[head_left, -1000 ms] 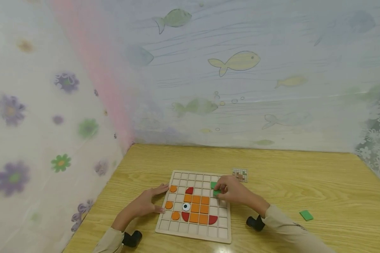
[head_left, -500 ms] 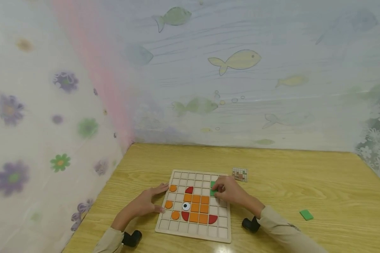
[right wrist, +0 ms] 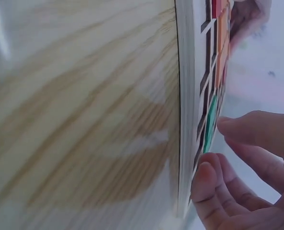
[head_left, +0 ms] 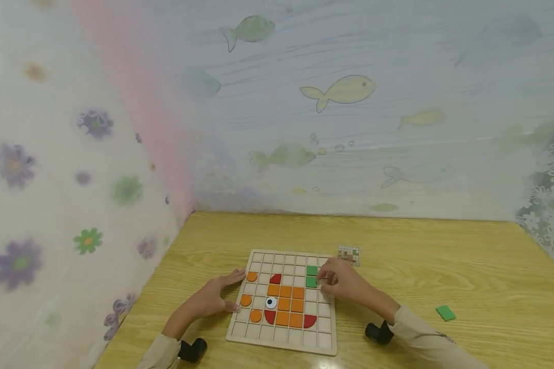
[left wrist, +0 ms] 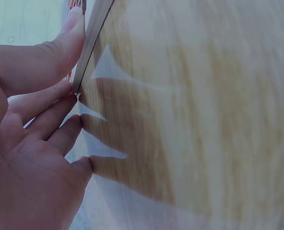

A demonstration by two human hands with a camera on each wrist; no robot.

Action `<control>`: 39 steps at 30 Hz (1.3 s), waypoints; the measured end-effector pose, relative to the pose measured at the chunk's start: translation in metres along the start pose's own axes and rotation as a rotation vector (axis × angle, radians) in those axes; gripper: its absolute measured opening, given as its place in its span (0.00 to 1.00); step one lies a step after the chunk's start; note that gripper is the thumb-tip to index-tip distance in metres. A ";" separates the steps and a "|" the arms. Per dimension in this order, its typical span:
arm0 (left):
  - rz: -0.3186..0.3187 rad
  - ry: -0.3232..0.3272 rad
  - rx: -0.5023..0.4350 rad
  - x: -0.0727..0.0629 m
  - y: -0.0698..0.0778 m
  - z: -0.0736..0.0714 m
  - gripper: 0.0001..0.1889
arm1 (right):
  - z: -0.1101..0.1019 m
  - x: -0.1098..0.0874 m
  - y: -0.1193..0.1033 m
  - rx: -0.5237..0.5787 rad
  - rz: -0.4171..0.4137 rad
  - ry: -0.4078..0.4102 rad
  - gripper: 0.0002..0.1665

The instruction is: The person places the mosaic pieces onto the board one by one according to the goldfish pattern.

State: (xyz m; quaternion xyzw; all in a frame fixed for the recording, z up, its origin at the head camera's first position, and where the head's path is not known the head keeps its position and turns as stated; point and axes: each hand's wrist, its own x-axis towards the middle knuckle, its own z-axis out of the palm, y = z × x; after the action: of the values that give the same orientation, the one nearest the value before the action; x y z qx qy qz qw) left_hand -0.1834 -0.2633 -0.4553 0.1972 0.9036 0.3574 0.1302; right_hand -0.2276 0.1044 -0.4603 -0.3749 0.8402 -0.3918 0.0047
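Note:
A wooden grid board [head_left: 323, 340] lies on the table with a fish pattern of orange square tiles [head_left: 283, 305], red quarter-round tiles [head_left: 310, 321] and a white eye disc [head_left: 271, 303]. Orange round tiles [head_left: 252, 277] sit in cells on its left. Two green square tiles [head_left: 311, 282] lie one below the other at the upper right. Just right of them is my right hand [head_left: 346, 281], holding nothing, thumb and fingers apart near the lower tile. My left hand [head_left: 211, 296] touches the board's left edge, thumb at the rim, fingers extended.
A small printed pattern card [head_left: 350, 251] lies behind the board's far right corner. To the right, a loose green square tile [head_left: 445, 313] rests on the wooden table [head_left: 420, 266]. Each wrist carries a black camera mount [head_left: 379, 333]. Patterned walls stand left and behind.
My right hand has released a green tile, which now lies in the cell below the other green one, and has drawn slightly right. The left hand stays at the board's edge.

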 end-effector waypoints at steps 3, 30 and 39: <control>0.003 -0.002 -0.004 0.000 0.001 0.001 0.42 | -0.009 -0.010 0.002 -0.016 0.002 -0.010 0.07; -0.004 0.013 0.001 -0.003 0.000 -0.002 0.43 | -0.086 -0.105 0.013 -0.140 0.124 0.037 0.10; 0.004 0.010 -0.019 0.000 0.001 0.000 0.44 | -0.098 -0.132 0.019 -0.163 0.088 0.103 0.11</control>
State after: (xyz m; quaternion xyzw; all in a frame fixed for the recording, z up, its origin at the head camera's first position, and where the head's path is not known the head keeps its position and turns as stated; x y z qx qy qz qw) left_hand -0.1835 -0.2627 -0.4546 0.1961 0.9003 0.3673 0.1270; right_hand -0.1740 0.2597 -0.4428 -0.3162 0.8839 -0.3406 -0.0520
